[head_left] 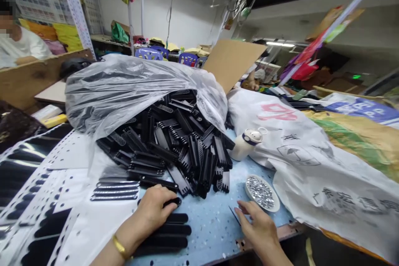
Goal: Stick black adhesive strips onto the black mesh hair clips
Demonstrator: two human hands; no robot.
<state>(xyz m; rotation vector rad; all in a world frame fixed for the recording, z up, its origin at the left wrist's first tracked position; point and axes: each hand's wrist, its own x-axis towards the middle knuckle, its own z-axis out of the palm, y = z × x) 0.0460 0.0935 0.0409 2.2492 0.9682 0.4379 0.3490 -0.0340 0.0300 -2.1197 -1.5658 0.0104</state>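
My left hand (152, 208), with a gold bangle on its wrist, is closed on a black plastic strip (176, 202) with rounded ends. Just below it lie several long black strips (174, 230), side by side. My right hand (256, 225) pinches a thin dark pointed tool (234, 215), perhaps tweezers, mostly hidden by the fingers. Close to that hand stands a white oval dish (277, 205) full of small shiny metal parts (261, 191). Beyond both hands, a heap of black toothed plastic pieces (174, 145) spills from a clear plastic bag (140, 75).
A light blue speckled tabletop (212, 226) lies under the work. Shiny-edged black strips (115, 191) lie in a row at left. A cream bottle (246, 144) stands behind the dish. White woven sacks (299, 149) cover the right side. A person (26, 43) sits at far left.
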